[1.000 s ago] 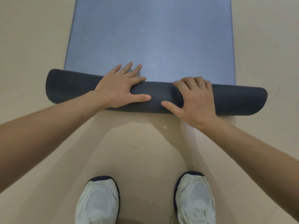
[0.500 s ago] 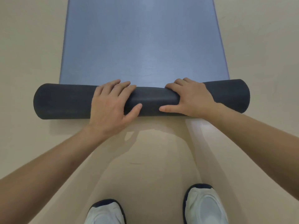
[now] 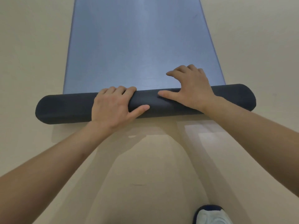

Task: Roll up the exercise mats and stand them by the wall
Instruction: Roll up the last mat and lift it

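A blue exercise mat [image 3: 137, 46] lies flat on the floor and stretches away from me. Its near end is wound into a dark grey roll [image 3: 64, 109] lying crosswise. My left hand [image 3: 113, 107] grips the roll left of centre, fingers curled over its top and thumb on the near side. My right hand [image 3: 192, 89] rests its palm and thumb on the roll right of centre, with bent fingers reaching past it onto the flat blue surface.
Beige floor [image 3: 32, 62] surrounds the mat on both sides and in front of me. The toe of my white shoe [image 3: 210, 215] shows at the bottom right. No wall is in view.
The roll has turned further away from me and grown thicker. My right hand's fingers moved forward over it onto the flat mat. My left shoe has left the view.
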Available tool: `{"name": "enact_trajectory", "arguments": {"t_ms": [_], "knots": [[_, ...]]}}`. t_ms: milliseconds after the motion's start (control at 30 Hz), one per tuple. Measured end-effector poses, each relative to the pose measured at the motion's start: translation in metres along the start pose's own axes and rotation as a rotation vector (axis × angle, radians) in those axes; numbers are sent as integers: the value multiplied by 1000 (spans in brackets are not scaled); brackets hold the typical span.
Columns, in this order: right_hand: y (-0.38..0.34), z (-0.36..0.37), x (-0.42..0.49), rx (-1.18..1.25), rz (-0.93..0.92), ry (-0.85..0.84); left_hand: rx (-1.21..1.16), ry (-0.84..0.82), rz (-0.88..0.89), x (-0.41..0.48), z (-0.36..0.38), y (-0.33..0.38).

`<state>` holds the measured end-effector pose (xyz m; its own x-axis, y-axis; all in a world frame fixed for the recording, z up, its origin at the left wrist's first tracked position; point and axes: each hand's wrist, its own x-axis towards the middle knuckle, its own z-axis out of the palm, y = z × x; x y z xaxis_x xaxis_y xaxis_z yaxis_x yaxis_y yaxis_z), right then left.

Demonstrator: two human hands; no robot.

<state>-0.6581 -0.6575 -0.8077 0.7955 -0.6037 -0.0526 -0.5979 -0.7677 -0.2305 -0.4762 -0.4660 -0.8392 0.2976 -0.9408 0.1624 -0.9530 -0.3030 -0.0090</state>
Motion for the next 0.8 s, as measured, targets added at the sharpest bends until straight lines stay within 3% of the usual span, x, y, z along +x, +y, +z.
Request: {"name": "enact_trajectory", "arguments": {"t_ms": [67,133,267,333,400,500,567,633,800], "knots": [[-4,7,-16,14,-58,246,-29,-47,-19,15,-6,-6],[-2,19,-31,-45,-91,355,-92,-127,-45,35,-10,-14],[9,31,-32,-252,-91,240,-197,-303,-82,70,-12,-26],[11,28,-16,-290,-87,207,-211,-301,-82,79,-8,-30],[12,23,1,-317,-86,153,-199,-175,-54,84,-2,-34],[17,19,18,-322,-102,92,-155,217,68,77,2,-30],[22,18,29,-298,-112,77,-136,385,94,60,7,-20],[26,17,43,-274,-121,35,-111,362,79,39,18,-10],[31,15,75,-227,-95,-55,-87,66,63,32,31,-13]]}}
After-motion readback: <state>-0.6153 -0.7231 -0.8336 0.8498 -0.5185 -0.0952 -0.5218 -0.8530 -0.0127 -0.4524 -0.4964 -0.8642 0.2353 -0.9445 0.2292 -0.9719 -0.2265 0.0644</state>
